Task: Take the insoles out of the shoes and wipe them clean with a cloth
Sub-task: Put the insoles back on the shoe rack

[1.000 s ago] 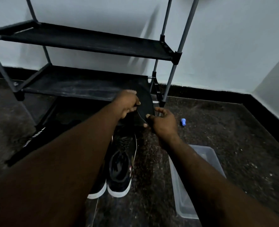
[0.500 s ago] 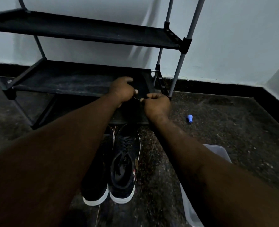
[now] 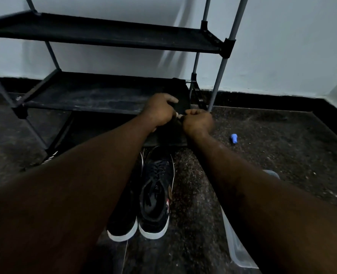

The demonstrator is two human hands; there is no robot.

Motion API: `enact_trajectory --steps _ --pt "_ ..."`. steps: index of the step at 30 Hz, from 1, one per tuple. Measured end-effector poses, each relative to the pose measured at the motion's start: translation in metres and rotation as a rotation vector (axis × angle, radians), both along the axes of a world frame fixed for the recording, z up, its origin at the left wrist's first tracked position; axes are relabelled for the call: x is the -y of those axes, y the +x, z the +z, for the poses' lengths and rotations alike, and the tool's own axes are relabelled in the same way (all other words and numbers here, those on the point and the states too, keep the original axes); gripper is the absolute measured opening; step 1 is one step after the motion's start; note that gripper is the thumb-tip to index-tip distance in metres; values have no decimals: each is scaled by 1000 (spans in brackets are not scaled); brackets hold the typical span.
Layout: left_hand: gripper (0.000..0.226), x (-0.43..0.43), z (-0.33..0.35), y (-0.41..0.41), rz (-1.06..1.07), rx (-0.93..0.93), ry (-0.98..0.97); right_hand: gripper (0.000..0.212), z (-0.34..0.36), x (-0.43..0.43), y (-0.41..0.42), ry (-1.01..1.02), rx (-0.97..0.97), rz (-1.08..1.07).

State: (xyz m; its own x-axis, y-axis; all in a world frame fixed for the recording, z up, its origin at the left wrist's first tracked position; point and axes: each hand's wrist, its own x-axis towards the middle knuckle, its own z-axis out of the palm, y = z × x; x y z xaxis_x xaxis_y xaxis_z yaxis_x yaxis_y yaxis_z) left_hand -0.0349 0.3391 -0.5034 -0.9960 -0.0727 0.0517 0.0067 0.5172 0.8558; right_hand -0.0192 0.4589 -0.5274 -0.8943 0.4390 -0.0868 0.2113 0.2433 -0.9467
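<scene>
Left hand (image 3: 160,110) and right hand (image 3: 198,122): fingers curled, both gripping a dark flat piece (image 3: 182,97). Whether it is an insole or a cloth cannot be told. The two sets of fingertips nearly meet. The piece extends beyond and below the fingers, over the lower rack shelf (image 3: 84,95). The pair of shoes (image 3: 155,194) stands on the floor behind the fingers, toward the wrists, untouched.
</scene>
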Motion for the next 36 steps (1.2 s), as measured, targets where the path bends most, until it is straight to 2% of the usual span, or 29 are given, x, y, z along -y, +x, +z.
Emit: enact_trajectory --steps 5,8,9,12,15,18,20,21,23,24,25,26,28,31,36 --pt "45 4 -1 18 -26 -12 -30 18 6 2 8 41 -78 2" --pt "46 10 2 40 -36 -46 -31 35 14 9 43 150 -146 -50" --pt "43 13 4 51 -25 -60 -28 33 15 15 60 142 -171 -49" --pt "35 32 2 98 34 -57 11 4 7 34 122 156 -153 48" --pt "28 61 -11 160 88 12 13 7 -10 54 201 151 -148 170" --pt "22 84 -27 224 158 142 1 14 -32 73 270 172 22 334" --pt "15 100 -45 279 193 216 -124 17 -44 81 316 248 195 454" --pt "18 107 -58 302 197 283 -188 18 -49 82 335 313 249 516" --pt "54 116 -86 352 150 432 -285 33 -60 84 374 445 370 641" --pt "57 121 -96 378 145 485 -361 40 -66 85 393 474 424 670" --pt "44 120 -98 401 184 552 -409 47 -74 85 408 492 463 676" --pt "32 119 -104 419 200 552 -460 52 -80 85 421 524 482 672" --pt "38 112 -108 443 254 532 -450 56 -87 87 440 647 499 696" --pt "44 104 -111 463 318 525 -497 48 -86 92 452 804 487 719" --pt "57 101 -114 469 409 584 -375 37 -86 100 458 720 477 697"
